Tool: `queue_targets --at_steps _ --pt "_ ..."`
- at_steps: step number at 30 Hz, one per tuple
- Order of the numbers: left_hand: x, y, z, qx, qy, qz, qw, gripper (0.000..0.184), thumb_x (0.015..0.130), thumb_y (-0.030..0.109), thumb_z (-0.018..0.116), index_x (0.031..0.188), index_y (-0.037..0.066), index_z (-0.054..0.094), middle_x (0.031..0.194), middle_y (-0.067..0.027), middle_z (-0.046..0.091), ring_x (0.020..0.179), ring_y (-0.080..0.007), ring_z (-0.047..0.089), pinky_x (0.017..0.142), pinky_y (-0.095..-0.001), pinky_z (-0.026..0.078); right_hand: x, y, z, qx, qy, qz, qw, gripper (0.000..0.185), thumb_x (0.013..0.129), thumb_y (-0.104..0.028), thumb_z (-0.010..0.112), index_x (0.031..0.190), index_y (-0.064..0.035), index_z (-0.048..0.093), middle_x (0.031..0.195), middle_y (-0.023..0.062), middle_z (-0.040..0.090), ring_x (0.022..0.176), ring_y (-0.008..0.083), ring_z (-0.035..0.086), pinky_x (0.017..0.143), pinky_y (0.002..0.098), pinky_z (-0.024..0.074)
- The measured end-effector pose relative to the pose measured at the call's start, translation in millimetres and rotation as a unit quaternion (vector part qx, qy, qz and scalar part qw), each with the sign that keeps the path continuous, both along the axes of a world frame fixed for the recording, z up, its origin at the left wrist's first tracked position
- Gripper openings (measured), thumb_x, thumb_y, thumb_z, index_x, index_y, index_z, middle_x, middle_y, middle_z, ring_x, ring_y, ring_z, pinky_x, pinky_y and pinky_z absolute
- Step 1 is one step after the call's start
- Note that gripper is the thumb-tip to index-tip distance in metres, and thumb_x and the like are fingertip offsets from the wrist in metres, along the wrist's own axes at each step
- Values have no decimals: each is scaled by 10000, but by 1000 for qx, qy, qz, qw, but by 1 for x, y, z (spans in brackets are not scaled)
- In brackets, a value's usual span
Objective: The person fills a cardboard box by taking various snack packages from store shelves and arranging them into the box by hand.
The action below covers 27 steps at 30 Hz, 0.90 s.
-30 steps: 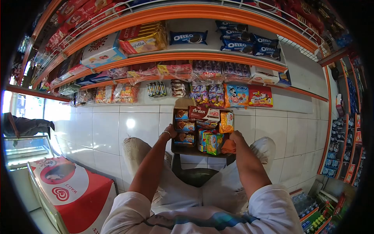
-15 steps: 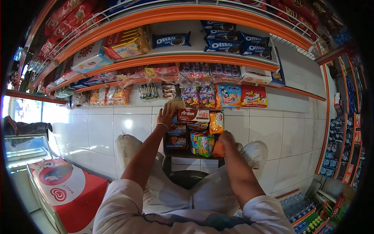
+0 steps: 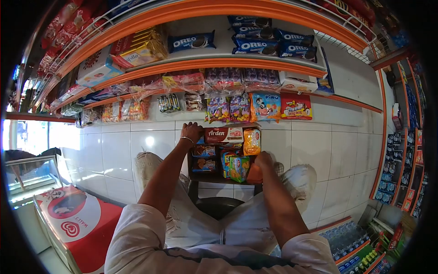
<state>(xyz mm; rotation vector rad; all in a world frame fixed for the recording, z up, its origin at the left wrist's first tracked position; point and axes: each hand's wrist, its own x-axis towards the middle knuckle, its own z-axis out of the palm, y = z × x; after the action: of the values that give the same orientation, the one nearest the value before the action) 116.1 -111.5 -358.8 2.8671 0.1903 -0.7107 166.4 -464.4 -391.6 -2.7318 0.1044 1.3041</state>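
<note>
An open cardboard box (image 3: 211, 176) of snack packs sits in front of my knees. Inside are a dark red Arden pack (image 3: 222, 134), an orange-yellow pack (image 3: 252, 142), blue-brown packs (image 3: 204, 164), a green pack (image 3: 238, 168) and a plain orange item (image 3: 255, 174). My left hand (image 3: 192, 132) is at the box's far left corner, its fingers bent over the edge. Closed at the right wall, my right hand (image 3: 264, 160) is just above the orange item; its fingertips are partly hidden.
Beyond the box, orange-edged shelves (image 3: 200, 64) hold Oreo packs (image 3: 191, 41) and other snacks. A dark stool (image 3: 219, 206) stands between my legs. At the left is a red and white freezer (image 3: 84, 221); bottles (image 3: 344, 238) stand at the lower right.
My left hand has gone from the box's left side to its far left corner, where the raised flap no longer shows. My right hand has stayed at the right wall. The view has shifted slightly.
</note>
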Motion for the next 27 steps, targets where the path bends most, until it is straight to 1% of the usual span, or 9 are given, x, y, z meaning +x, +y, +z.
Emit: queue_targets --at_steps 4,8,10,11,12,14,18,21,27 --pt "4 3 -12 -7 53 14 998 350 836 355 582 1162 226 574 1131 -76 591 1141 -286 499 939 -613 298 0 0 1 5 -12 -40 999 349 744 -197 619 1039 -13 650 1109 230 613 1040 341 603 861 408 502" --pt "-27 4 -30 24 -100 328 939 561 872 398 516 1382 207 380 1455 -140 319 1296 -292 393 1063 -644 120 12 3 33 11 -2 -39 999 352 743 -193 611 1040 -8 649 1104 246 609 1057 351 591 874 416 494" --pt "-49 38 -89 -116 141 344 921 598 846 408 553 1342 102 415 1391 -222 382 1197 -328 493 1028 -524 333 18 0 24 36 13 -18 999 366 748 -181 591 1048 25 634 1100 263 603 1060 376 580 887 424 485" --pt "-32 21 0 -305 298 475 770 665 792 488 587 1305 89 445 1137 -223 569 1032 -381 580 887 -441 484 20 -2 17 38 15 -16 999 366 748 -181 591 1048 25 634 1100 263 603 1060 376 580 887 424 485" --pt "-36 26 -15 -303 298 477 770 665 792 488 587 1305 89 445 1137 -223 569 1032 -381 580 887 -441 484 22 -3 10 39 20 -12 999 367 751 -176 579 1041 43 628 1099 267 601 1058 383 578 889 424 482" --pt "-50 40 -97 -4 133 -120 984 372 787 149 600 1136 29 557 1047 -234 617 986 -367 599 792 -421 520 24 -2 4 39 23 -8 999 369 753 -172 567 1034 62 621 1099 271 599 1056 390 576 892 424 480" --pt "-60 53 -163 -224 155 31 962 460 765 306 655 1129 48 543 1022 -119 579 909 -302 598 746 -531 524 24 -13 7 48 -5 -72 996 368 763 -195 569 1015 68 626 1098 278 595 1054 381 580 888 419 482" --pt "-26 5 -55 -270 213 343 874 381 801 266 618 1126 72 574 936 -164 620 924 -335 603 725 -428 532 20 -21 -6 59 -35 -54 996 366 770 -212 579 1012 56 631 1095 279 597 1050 376 583 883 421 485" --pt "-4 -28 41 -223 274 179 918 652 777 545 583 1287 145 504 1129 -161 610 874 -301 635 686 -485 533 27 -20 50 32 -87 -93 991 366 782 -210 595 1045 43 624 1125 262 592 1053 358 588 876 408 492"
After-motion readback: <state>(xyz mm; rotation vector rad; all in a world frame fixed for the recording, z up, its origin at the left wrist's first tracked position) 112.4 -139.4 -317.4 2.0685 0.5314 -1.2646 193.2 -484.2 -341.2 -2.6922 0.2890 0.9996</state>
